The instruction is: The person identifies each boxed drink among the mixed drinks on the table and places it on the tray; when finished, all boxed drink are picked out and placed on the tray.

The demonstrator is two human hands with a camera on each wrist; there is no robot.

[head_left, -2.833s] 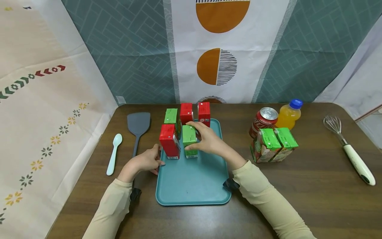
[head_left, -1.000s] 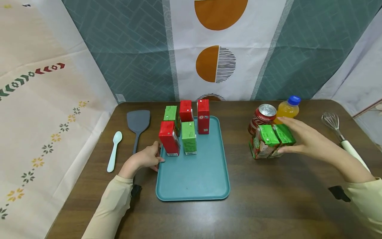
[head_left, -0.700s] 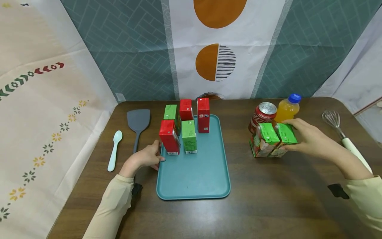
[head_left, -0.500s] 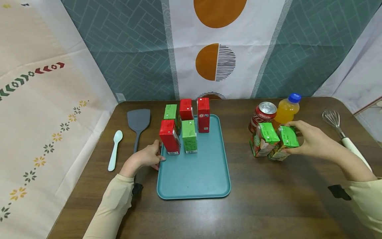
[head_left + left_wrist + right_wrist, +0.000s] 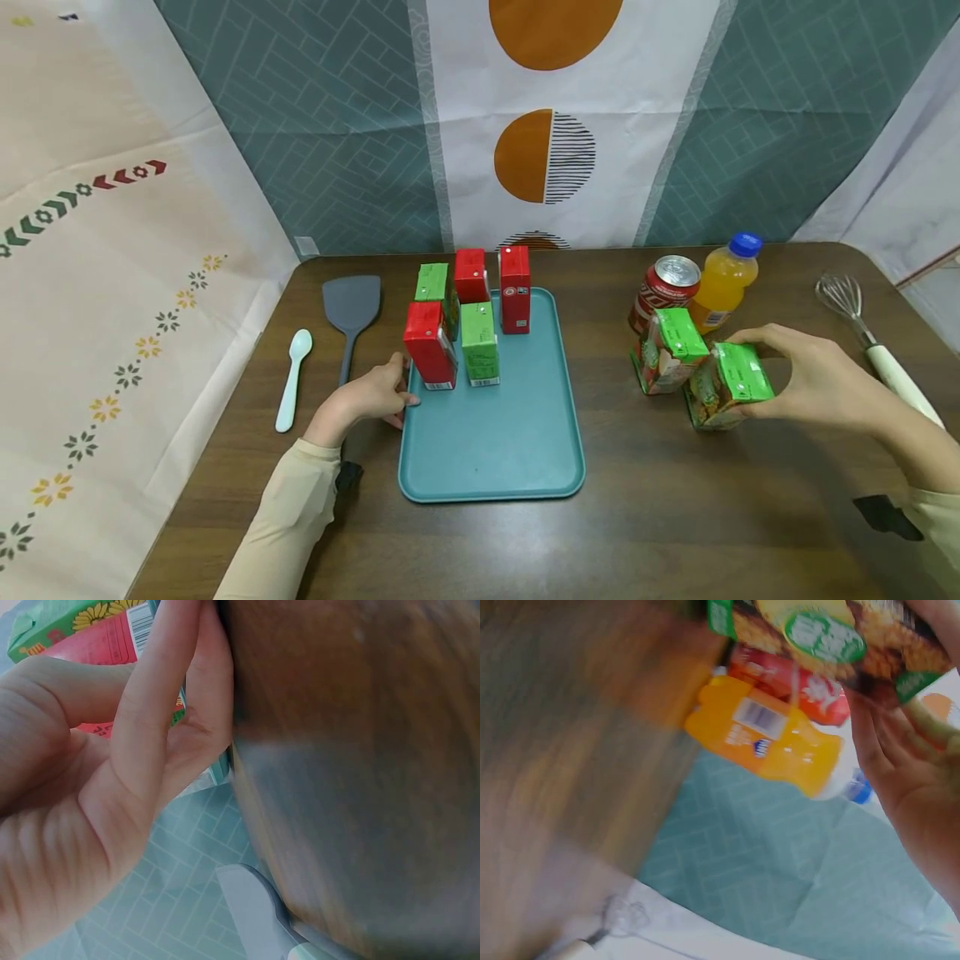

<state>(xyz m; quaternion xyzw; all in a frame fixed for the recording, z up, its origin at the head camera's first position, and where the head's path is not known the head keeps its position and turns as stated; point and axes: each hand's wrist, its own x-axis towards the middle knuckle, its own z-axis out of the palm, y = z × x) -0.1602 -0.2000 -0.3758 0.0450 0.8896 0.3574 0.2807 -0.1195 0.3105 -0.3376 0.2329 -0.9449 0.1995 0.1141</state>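
Note:
At the left edge of the blue-green tray [image 5: 491, 450], my left hand [image 5: 367, 402] holds the rim; in the left wrist view its fingers [image 5: 142, 712] lie along that edge. On the right, my right hand [image 5: 817, 379] grips a green-topped drink carton [image 5: 726, 383] between thumb and fingers. The carton tilts slightly and stands apart from a second green-topped carton [image 5: 670, 350]. In the right wrist view the gripped carton [image 5: 840, 637] shows a brown printed side. Green cartons [image 5: 480, 343] and red cartons [image 5: 431, 343] stand upright on the tray's far left part.
Behind the right-hand cartons stand a red soda can [image 5: 663, 292] and an orange drink bottle [image 5: 723, 283] with a blue cap. A whisk [image 5: 877, 342] lies far right. Left of the tray are a grey spatula [image 5: 351, 304] and a pale spoon [image 5: 292, 379].
My right hand left the green carton on the tray and went right. It took hold of a green-topped carton and drew it nearer and rightward, away from its neighbour. My left hand stayed.

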